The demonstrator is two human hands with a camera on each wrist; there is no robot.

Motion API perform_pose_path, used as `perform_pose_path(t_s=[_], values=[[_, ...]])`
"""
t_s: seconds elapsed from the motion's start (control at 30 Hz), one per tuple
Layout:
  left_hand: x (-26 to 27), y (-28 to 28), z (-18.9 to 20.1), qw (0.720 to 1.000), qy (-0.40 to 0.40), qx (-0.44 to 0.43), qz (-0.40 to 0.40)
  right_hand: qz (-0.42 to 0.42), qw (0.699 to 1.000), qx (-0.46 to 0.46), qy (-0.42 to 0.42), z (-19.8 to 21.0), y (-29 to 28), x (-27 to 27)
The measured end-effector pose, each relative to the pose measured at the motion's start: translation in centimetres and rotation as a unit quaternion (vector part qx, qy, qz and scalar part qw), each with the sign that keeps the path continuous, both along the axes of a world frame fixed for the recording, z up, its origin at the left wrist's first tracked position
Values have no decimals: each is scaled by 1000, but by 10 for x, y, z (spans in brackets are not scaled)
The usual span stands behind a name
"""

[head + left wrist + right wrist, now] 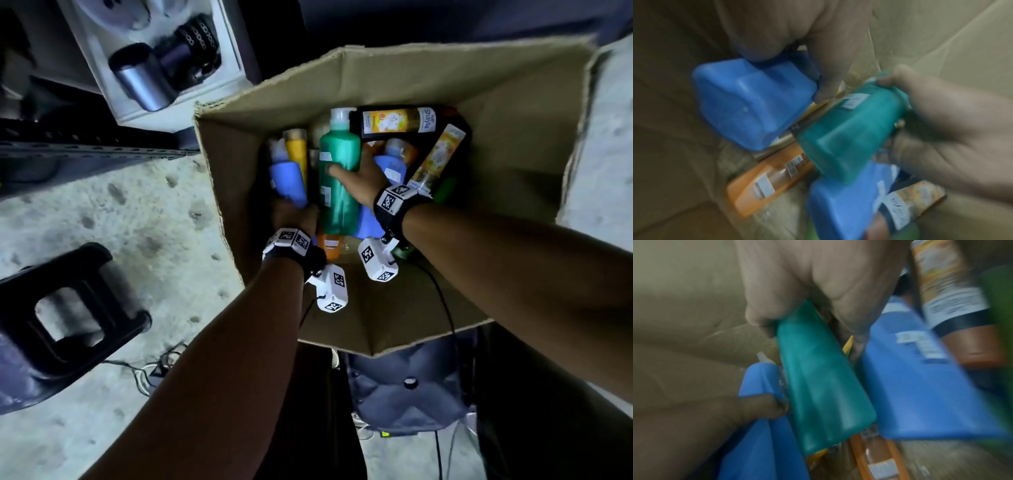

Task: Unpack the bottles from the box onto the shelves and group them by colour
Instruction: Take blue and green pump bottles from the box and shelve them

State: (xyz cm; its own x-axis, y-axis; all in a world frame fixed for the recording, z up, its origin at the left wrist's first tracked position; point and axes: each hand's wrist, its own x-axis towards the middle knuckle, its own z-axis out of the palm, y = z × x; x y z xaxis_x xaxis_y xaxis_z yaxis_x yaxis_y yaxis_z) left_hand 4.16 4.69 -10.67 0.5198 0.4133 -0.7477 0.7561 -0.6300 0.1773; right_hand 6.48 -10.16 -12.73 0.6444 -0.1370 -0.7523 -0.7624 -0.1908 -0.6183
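Observation:
Both my hands reach into the open cardboard box (513, 144). My right hand (359, 178) grips a teal-green bottle (337, 171) with a white cap around its middle; the same teal-green bottle (818, 386) shows in the right wrist view, and its base (842, 142) in the left. My left hand (294, 216) grips the lower end of a blue bottle (287, 178), seen close as the blue bottle (748, 104). Around them lie an orange bottle (768, 178), a yellow bottle (297, 150), another blue bottle (925, 386) and two black bottles with orange labels (397, 120).
The box sits on a blue stool (407, 387) over a concrete floor (137, 212). A black plastic stool (58, 318) stands at left. A metal shelf rail (85, 150) and a white product carton (164, 61) lie at upper left. Cables (442, 308) trail from the wrists.

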Motion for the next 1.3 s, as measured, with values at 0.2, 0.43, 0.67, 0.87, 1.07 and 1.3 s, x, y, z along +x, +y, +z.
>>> perform_pose_path(t_s=[0.2, 0.43, 0.67, 0.87, 1.07, 1.3], values=[[-12, 0, 39, 996, 87, -27, 19, -57, 996, 49, 40, 49, -24, -25], [-33, -7, 104, 994, 79, -73, -1, -106, 990, 38, 83, 107, -46, -68], [-62, -21, 170, 987, 17, -138, 86, -140, 983, 43, 113, 169, -65, -102], [-77, -34, 229, 979, 13, -166, 114, -133, 984, 47, 107, 229, -66, -124], [-90, -40, 290, 977, 19, -186, 103, -97, 989, 33, 103, 291, -69, -142], [-110, -43, 373, 976, 5, -191, 107, -93, 990, 36, 100, 373, -82, -158]])
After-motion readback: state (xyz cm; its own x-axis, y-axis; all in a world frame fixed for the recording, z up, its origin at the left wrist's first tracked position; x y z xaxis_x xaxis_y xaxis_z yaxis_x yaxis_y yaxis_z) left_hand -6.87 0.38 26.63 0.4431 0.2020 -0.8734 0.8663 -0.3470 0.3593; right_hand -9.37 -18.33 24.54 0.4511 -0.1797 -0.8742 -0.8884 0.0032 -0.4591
